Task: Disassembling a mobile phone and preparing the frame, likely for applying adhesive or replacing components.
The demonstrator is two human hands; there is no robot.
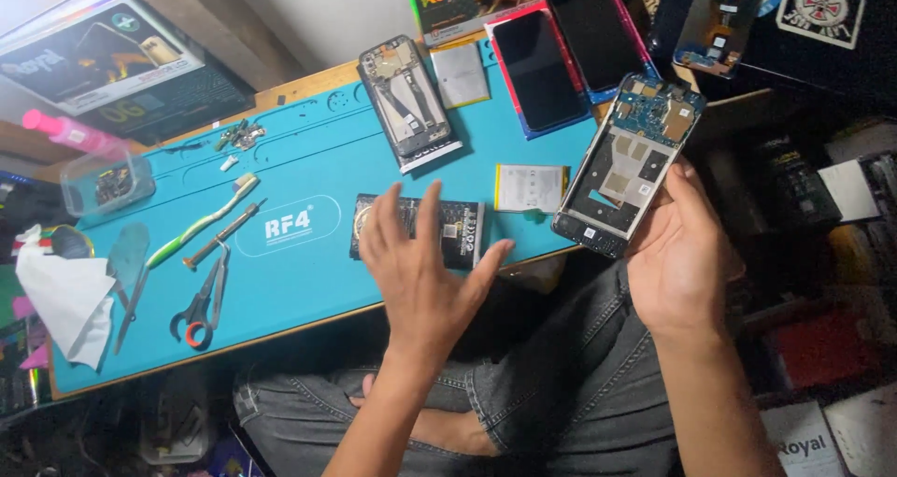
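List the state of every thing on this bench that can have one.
Opened black phone with blue circuit board: back off, held in right hand.
Left hand: open, fingers spread, over a flat black part.
Second black phone frame: opened, lying on blue mat.
Scissors: closed.

Black battery point(458, 229) partly under left hand point(420, 271), pink bottle point(70, 131) blurred

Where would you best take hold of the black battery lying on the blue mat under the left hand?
Probably by its two long edges, coming from above. The black battery lies flat on the blue mat, a thin slab, so its faces offer no pinch. The left hand hovers spread over it; the right hand holds the opened phone.
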